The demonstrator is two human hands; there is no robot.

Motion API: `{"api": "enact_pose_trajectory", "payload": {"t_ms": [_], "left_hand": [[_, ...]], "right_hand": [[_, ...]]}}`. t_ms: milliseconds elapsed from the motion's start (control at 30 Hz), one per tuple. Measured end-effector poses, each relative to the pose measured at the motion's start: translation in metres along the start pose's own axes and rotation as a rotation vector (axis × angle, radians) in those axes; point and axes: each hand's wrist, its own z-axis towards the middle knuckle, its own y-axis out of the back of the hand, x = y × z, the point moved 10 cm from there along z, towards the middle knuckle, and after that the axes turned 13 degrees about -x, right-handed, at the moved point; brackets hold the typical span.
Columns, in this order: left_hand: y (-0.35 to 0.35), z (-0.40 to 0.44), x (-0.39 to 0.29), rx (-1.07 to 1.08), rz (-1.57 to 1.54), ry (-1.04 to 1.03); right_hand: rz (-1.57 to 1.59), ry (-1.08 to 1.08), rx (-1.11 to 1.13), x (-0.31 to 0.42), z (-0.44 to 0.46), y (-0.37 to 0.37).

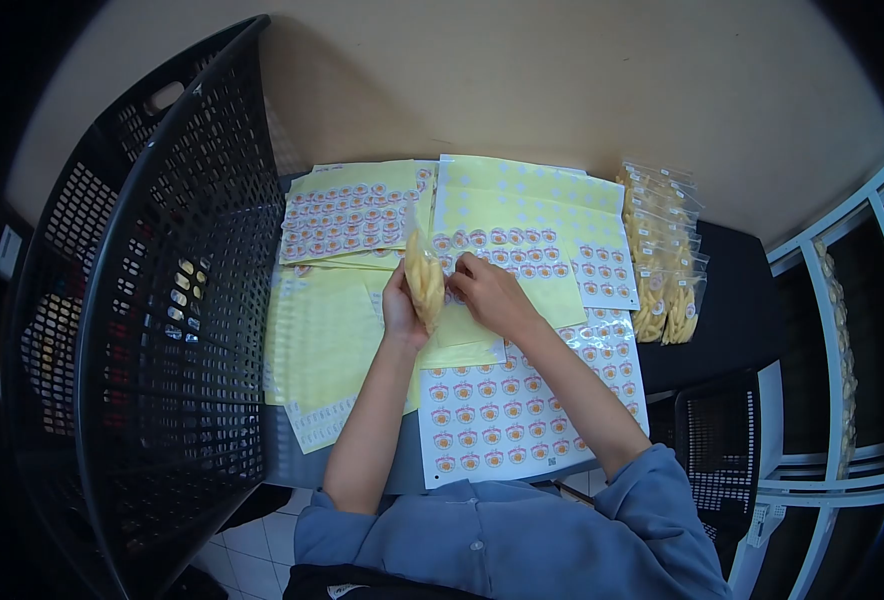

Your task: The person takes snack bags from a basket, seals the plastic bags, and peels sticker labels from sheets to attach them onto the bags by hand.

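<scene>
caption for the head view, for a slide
Left hand holds a filled clear bag near the right hand, above sheets of round stickers.

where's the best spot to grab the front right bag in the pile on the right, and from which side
Probably by the filled lower end of the front right bag, coming from the near side, fingers around its bulging pieces. That end points toward the person, uncovered, while its flat top lies back against the other bags.
</scene>
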Motion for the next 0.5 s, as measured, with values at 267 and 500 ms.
{"api": "enact_pose_trajectory", "payload": {"t_ms": [267, 500], "left_hand": [[0.002, -0.001, 0.004, 0.016, 0.154, -0.027], [0.007, 0.001, 0.0, -0.047, 0.173, -0.062]], "right_hand": [[0.014, 0.039, -0.021, 0.003, -0.004, 0.007], [0.036, 0.017, -0.002, -0.002, -0.013, 0.009]]}}
